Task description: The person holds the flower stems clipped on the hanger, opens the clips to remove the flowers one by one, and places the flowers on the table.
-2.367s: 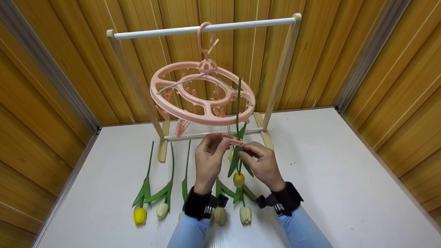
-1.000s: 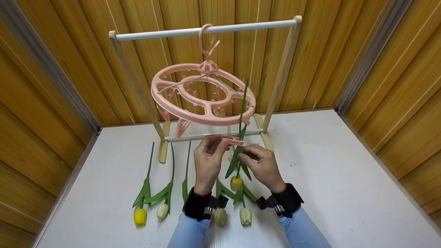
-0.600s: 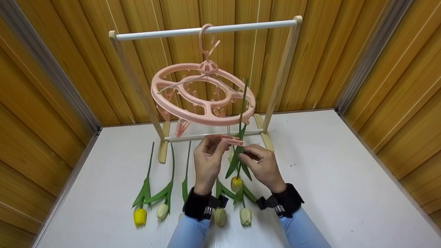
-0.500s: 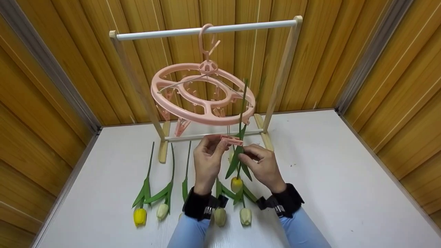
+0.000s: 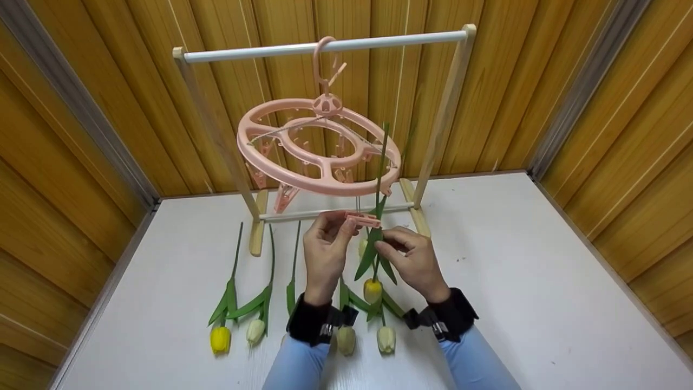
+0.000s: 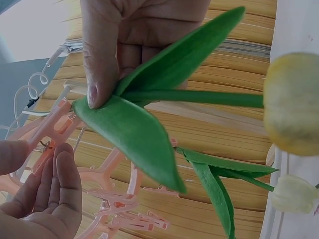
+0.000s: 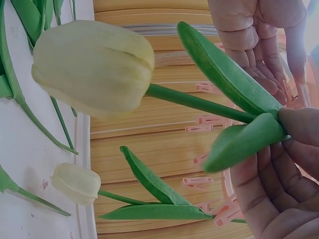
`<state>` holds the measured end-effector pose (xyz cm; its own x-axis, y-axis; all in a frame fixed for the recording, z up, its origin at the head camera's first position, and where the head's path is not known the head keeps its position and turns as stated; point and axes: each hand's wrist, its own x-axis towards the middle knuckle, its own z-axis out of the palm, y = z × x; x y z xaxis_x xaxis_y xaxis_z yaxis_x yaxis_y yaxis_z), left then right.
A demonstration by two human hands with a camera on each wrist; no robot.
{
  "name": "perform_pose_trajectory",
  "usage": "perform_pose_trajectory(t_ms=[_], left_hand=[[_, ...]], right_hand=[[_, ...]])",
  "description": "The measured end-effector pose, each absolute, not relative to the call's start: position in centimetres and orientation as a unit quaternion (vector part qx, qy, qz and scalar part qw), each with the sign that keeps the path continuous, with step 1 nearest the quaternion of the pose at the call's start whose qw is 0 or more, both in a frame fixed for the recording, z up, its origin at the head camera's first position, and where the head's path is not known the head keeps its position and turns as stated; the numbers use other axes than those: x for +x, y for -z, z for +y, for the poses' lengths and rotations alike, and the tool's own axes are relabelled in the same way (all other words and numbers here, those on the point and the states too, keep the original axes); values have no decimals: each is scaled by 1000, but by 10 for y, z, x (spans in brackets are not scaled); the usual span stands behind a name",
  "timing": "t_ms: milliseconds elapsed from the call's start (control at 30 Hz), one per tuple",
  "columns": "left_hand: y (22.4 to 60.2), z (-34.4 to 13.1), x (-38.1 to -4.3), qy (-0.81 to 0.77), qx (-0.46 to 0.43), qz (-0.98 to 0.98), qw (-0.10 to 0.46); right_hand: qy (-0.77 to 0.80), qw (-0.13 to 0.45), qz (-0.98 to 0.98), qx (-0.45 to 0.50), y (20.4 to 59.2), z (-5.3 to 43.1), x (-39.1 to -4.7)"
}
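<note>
In the head view my left hand (image 5: 326,254) pinches a pink clothespin (image 5: 364,219) hanging by cords from the front of the pink round clip hanger (image 5: 335,188). My right hand (image 5: 414,260) pinches a yellow tulip (image 5: 372,291) where its leaves meet the stem. This tulip is upside down, flower low and bare stem rising past the hanger's rim. The clothespin's tip is right at the stem. The left wrist view shows the thumb and fingers on the clothespin (image 6: 52,124). In the right wrist view the tulip's leaves (image 7: 244,144) reach the right fingertips.
A second, pale tulip (image 7: 77,183) hangs flower-down from the hanger's far side. The hanger's hook is over the white rod (image 5: 249,51) of a wooden stand (image 5: 441,114). Several tulips lie on the white table (image 5: 520,281), among them a yellow one (image 5: 220,340) and a white one (image 5: 386,339).
Since the earliest frame the tulip's stem top has swung slightly right and its flower slightly left and down. In the last second both hands have stayed nearly still, keeping their holds.
</note>
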<state>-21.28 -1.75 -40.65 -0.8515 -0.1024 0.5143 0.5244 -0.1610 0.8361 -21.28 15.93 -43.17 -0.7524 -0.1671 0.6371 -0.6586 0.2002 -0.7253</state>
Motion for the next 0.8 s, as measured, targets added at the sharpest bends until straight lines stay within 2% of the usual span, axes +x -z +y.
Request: perform_pose_trajectory(t_ms=[800], left_hand=[[407, -17, -211, 754, -152, -606, 202]], right_hand=[[-562, 210, -750, 278, 433, 164, -213]])
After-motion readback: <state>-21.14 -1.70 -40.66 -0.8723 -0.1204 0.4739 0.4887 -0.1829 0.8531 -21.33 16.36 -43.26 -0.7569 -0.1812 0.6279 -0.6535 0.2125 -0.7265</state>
